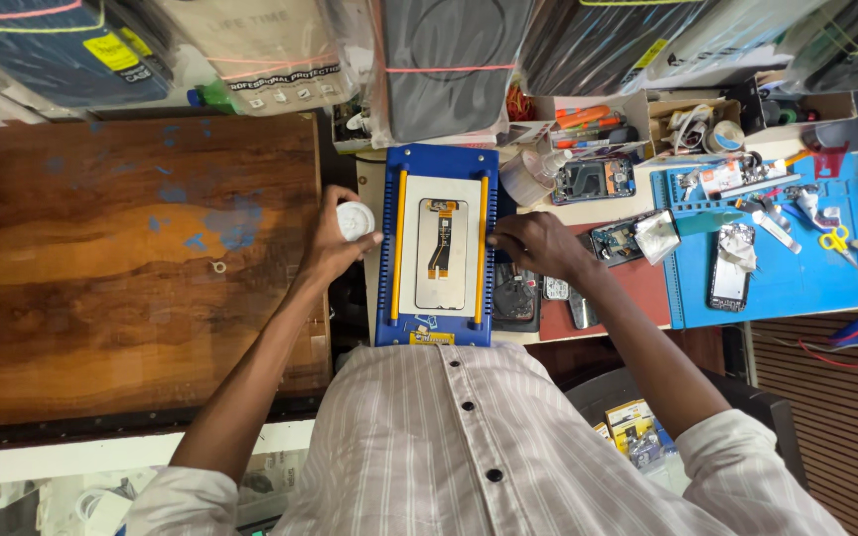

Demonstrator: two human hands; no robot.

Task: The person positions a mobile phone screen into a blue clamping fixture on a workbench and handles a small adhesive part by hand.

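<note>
Gripping a small round white cap-like thing (355, 220) is what the left hand (335, 243) is seen doing, fingers curled around it, right at the left edge of the blue fixture plate (437, 333). The right hand (538, 243) is laid knuckles-up against that plate's right edge, fingers bent down onto the rim; whether anything is pinched under them can't be told. Between the two hands a white phone back panel (441, 243) is seated in the plate, flanked by two yellow rails, with an orange flex cable (440, 238) run down its middle. Just past the right wrist a few loose phone parts (558, 293) are scattered. Further right a blue work mat (777, 268) is covered in bits, yellow scissors (834, 238) included. Left of the left hand, a worn wooden board (141, 278) is spread out.
</note>
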